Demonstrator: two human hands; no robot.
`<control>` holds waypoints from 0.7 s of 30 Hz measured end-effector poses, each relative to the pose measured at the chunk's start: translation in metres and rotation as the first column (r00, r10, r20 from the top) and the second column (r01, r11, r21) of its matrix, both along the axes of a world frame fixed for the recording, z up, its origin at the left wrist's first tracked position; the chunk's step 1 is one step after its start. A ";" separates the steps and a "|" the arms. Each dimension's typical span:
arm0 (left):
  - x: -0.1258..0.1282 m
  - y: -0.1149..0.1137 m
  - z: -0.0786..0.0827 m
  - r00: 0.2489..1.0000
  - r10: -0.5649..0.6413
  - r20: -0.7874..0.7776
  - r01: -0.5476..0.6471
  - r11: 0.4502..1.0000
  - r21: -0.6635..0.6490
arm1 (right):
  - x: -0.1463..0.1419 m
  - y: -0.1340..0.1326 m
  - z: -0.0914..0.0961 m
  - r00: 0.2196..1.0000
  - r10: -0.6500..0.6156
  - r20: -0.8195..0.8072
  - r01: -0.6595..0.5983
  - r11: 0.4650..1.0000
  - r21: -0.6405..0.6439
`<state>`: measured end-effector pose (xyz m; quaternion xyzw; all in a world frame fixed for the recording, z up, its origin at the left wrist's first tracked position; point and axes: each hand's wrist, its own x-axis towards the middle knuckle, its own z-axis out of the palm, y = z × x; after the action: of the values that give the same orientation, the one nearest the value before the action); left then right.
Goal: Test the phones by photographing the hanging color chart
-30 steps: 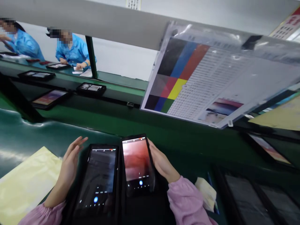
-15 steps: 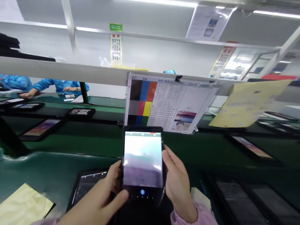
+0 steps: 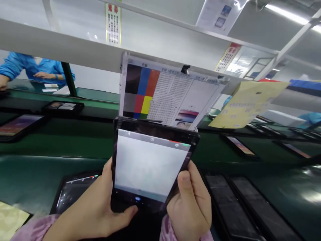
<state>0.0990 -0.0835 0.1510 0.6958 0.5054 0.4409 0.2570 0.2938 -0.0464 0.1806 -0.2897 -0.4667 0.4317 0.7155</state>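
A black tablet is held up in front of me, tilted a little, its bright screen showing a camera-like picture that is mostly pale white. My left hand grips its left edge, the thumb resting along the lower border. My right hand wraps round the right edge, thumb pressed on the side of the frame. Just behind the tablet's top edge hangs a printed chart with colour blocks and rows of text. Another tablet with a lit screen lies on the bench, partly covered by my left forearm.
Two dark tablets lie side by side at right. A yellow sheet hangs from the shelf rail. Lit tablets, such as one tablet, rest on the green line behind. A co-worker in blue sits across at left.
The tablet has come nearer and turned clockwise; its screen went from a blue-purple picture to a nearly plain pale one. My view has shifted, and both hands keep their hold.
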 end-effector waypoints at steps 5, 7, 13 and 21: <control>-0.002 -0.001 0.001 1.000 0.013 -0.014 -0.013 1.000 0.008 | -0.005 -0.002 0.000 0.999 0.043 -0.007 -0.043 0.999 0.012; -0.003 -0.001 0.001 0.999 0.021 -0.025 -0.021 0.999 0.026 | -0.007 -0.002 0.001 0.998 0.058 -0.027 -0.058 0.998 0.019; -0.004 0.000 0.000 0.998 0.040 -0.054 -0.035 0.996 0.081 | -0.010 -0.004 0.001 0.998 0.028 -0.057 -0.025 0.999 0.047; -0.005 0.000 0.000 0.998 0.026 -0.058 -0.021 0.996 0.087 | -0.013 -0.005 0.003 0.998 0.000 -0.056 0.002 0.999 0.040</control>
<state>0.0939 -0.0840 0.1512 0.7130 0.5015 0.4445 0.2063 0.2812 -0.0515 0.1837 -0.2634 -0.4550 0.4296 0.7342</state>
